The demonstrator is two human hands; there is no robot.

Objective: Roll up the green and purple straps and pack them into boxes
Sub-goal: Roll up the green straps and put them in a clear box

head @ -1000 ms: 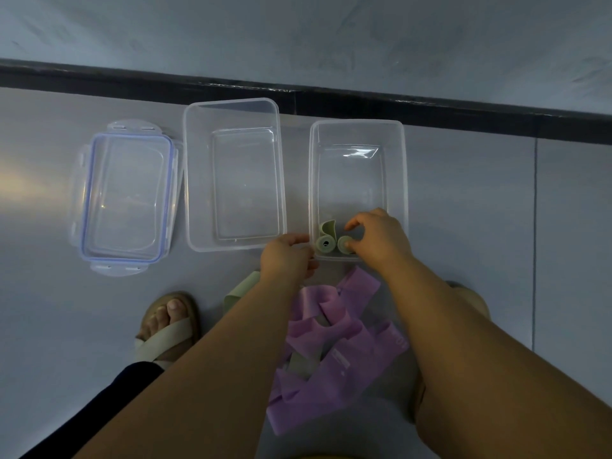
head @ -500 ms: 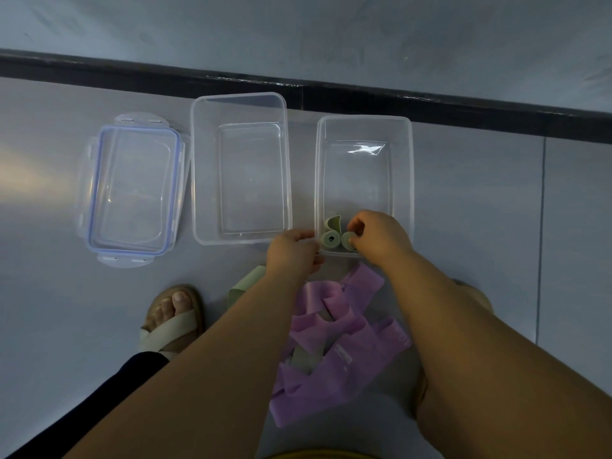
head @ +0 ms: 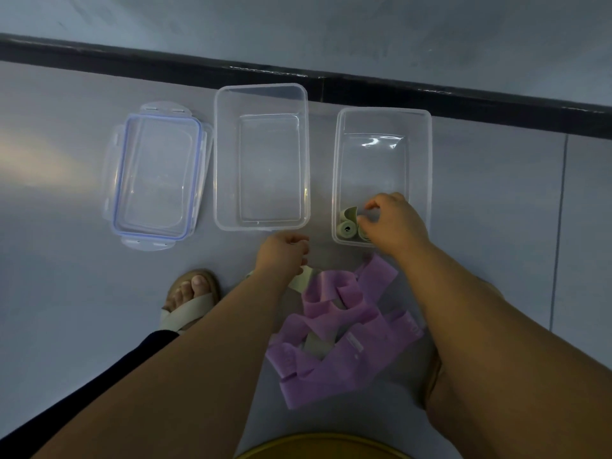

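Green rolls (head: pixel 346 229) lie in the right box (head: pixel 428 167) under the right hand (head: pixel 395 223), whose fingers are curled; I cannot tell whether it grips one. Left hand (head: pixel 281 255) hangs loosely curled and idle.

Both forearms bare right to the frame edge. Left hand (head: pixel 284 256) and right hand (head: pixel 394 223) bare too. Left foot at 8 o'clock: open-toe sandal (head: pixel 190 306), tan footbed, two cream straps crossing over the instep. Dark trouser leg (head: pixel 82 392), navy or black, comes in from 7 o'clock, hem just behind the sandal. Mustard-yellow curved edge (head: pixel 324 447) at 6 o'clock, garment or not, can't tell. Right foot mostly hidden behind the right arm.
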